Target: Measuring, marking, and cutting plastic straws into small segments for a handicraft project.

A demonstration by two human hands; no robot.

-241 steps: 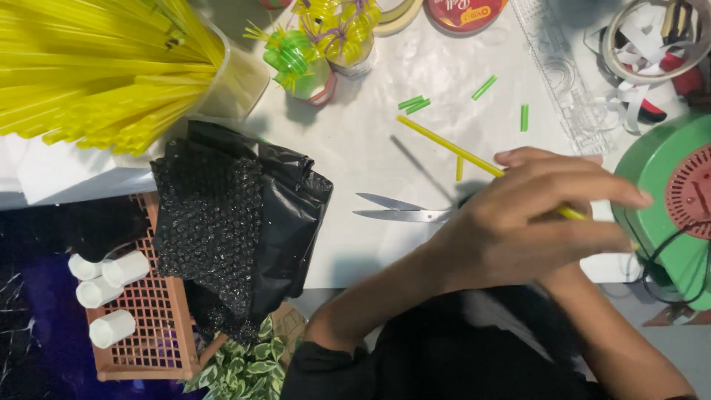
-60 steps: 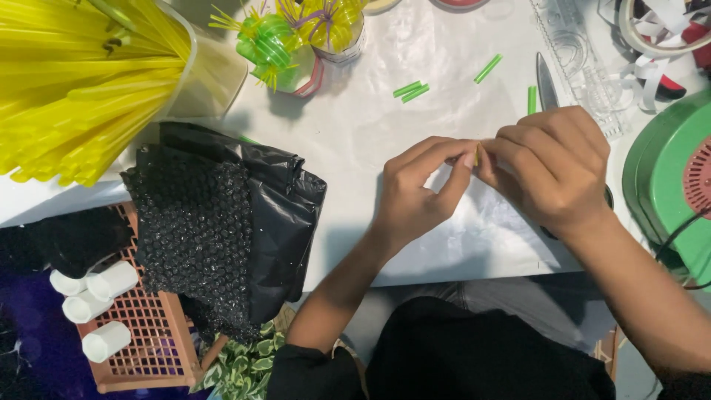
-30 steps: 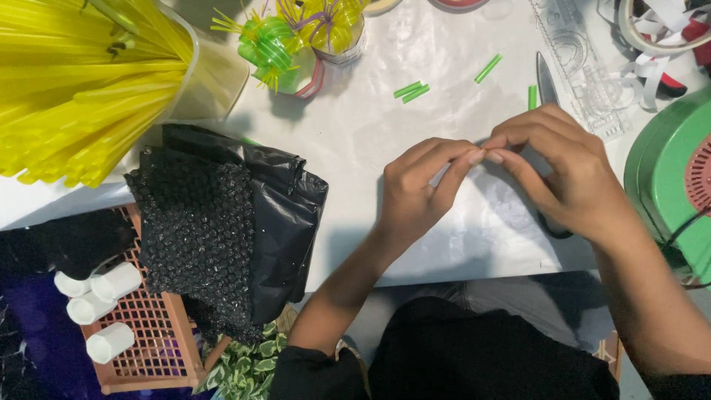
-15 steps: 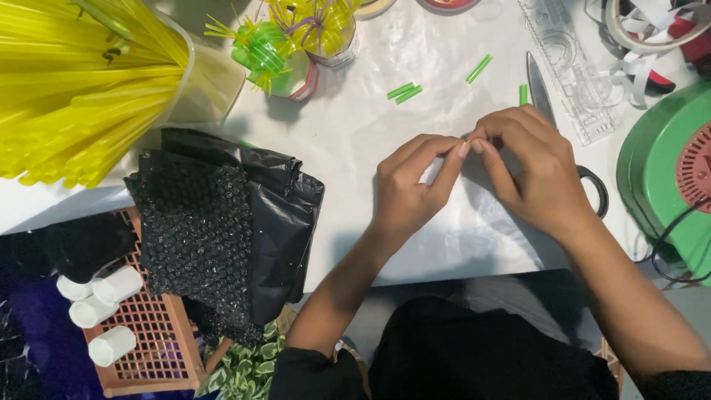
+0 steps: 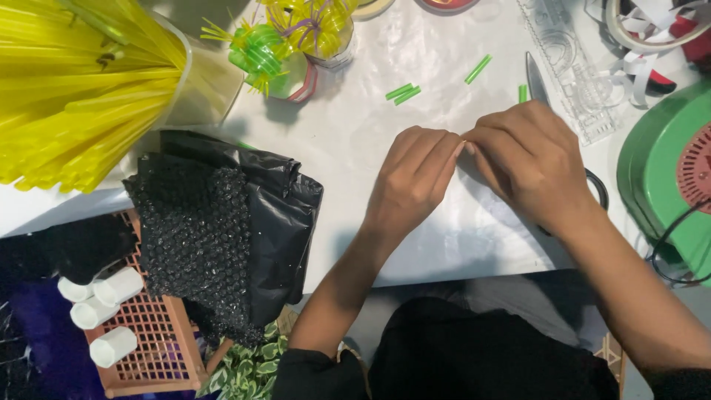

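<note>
My left hand and my right hand rest on the white table, fingertips pressed together between them. Whatever the tips pinch is hidden by the fingers. Scissors lie under and behind the right hand: the blade points away from me and a black handle loop shows by the wrist. Short green straw pieces lie just beyond the hands.
A clear tub of long yellow straws stands far left, with green and yellow straw ornaments beside it. A black bubble-wrap bag overhangs an orange basket of white tubes. A clear ruler and a green round device lie to the right.
Eight seconds ago my right hand held a long yellow straw beside the scissors. Since then both hands have come together fingertip to fingertip, and the scissors now lie behind the right hand.
</note>
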